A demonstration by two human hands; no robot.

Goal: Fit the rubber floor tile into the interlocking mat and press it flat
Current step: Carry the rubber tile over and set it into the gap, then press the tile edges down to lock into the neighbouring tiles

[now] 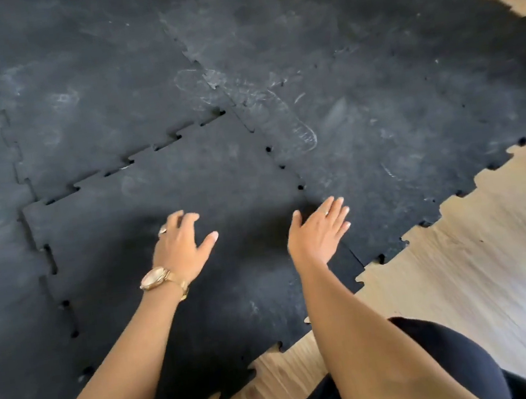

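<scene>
A black rubber floor tile lies in the near corner of the black interlocking mat. Its toothed far edge and left edge show small dark gaps against the neighbouring tiles, and the far-left corner sits slightly raised. My left hand, with a ring and a gold watch, hovers or rests over the tile's middle, fingers spread. My right hand is flat and open near the tile's right seam, fingers together pointing away. Neither hand holds anything.
Pale wooden floor shows to the right and near side, beyond the mat's jagged puzzle edge. My knee in black clothing is at the bottom right. Dusty shoe prints mark the mat beyond the tile.
</scene>
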